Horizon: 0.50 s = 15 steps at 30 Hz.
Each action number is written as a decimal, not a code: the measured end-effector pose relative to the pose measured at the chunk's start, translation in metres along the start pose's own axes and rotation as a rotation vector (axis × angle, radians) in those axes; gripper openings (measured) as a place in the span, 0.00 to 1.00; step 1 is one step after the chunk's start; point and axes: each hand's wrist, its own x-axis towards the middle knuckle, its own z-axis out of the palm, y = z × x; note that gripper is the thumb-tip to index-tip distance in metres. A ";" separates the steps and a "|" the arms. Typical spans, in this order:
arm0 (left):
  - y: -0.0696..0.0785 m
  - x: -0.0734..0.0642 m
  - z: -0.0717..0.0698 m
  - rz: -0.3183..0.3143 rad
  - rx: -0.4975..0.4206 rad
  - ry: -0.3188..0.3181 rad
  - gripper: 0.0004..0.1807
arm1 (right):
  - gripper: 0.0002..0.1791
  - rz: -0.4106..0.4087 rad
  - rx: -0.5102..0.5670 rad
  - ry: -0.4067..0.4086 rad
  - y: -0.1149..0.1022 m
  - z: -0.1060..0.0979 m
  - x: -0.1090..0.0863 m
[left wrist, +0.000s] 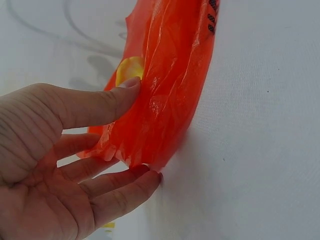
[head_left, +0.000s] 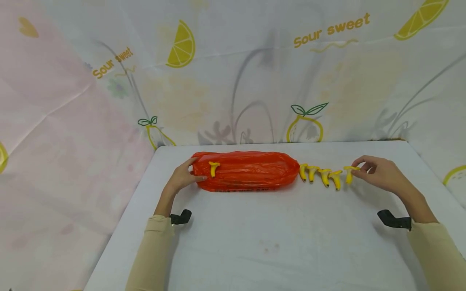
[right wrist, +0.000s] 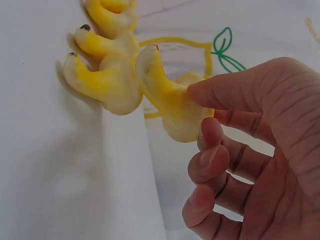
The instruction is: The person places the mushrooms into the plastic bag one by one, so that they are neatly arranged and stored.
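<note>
A flattened red plastic bag [head_left: 247, 169] lies lengthwise across the back of the table. My left hand [head_left: 182, 176] holds its left end, the thumb over the bag and the fingers around the end. One yellow mushroom [head_left: 213, 169] with a flared cap sits on the bag near that hand; the left wrist view shows its yellow cap [left wrist: 130, 69] beside the thumb. At the right, my right hand [head_left: 379, 173] pinches another yellow mushroom [right wrist: 175, 97] by its cap between thumb and forefinger. Its curved stem points away from the fingers.
Several more yellow mushrooms [head_left: 325, 177] stand in a row between the bag's right end and my right hand, stems toward me. Behind the white table [head_left: 276, 234] hangs a lemon-print cloth [head_left: 225, 81]. Each wrist wears a black mount [head_left: 395, 220].
</note>
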 end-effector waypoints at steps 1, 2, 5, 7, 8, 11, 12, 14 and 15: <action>0.000 0.000 0.000 -0.005 0.000 0.000 0.46 | 0.12 0.002 0.001 0.006 -0.002 -0.001 0.001; 0.001 -0.001 -0.001 -0.002 0.003 -0.001 0.46 | 0.13 0.002 0.006 0.010 -0.003 -0.001 0.002; 0.002 -0.002 -0.002 0.005 0.008 0.001 0.46 | 0.14 0.007 0.015 0.028 -0.010 -0.001 0.005; 0.002 -0.002 -0.003 0.011 0.010 0.002 0.46 | 0.15 0.009 0.022 0.037 -0.014 -0.001 0.007; 0.002 -0.001 -0.002 0.014 0.011 0.001 0.46 | 0.15 0.012 0.025 0.039 -0.017 0.000 0.009; 0.001 0.000 -0.001 0.011 0.012 -0.001 0.46 | 0.15 0.013 0.033 0.043 -0.024 0.001 0.014; 0.001 0.000 -0.001 0.010 0.013 -0.001 0.46 | 0.15 0.008 0.043 0.041 -0.026 0.001 0.016; 0.000 0.001 0.000 0.008 0.014 0.000 0.46 | 0.14 -0.006 0.061 0.042 -0.031 0.003 0.020; -0.001 0.002 0.001 0.010 0.017 0.001 0.46 | 0.14 -0.016 0.068 0.043 -0.033 0.004 0.022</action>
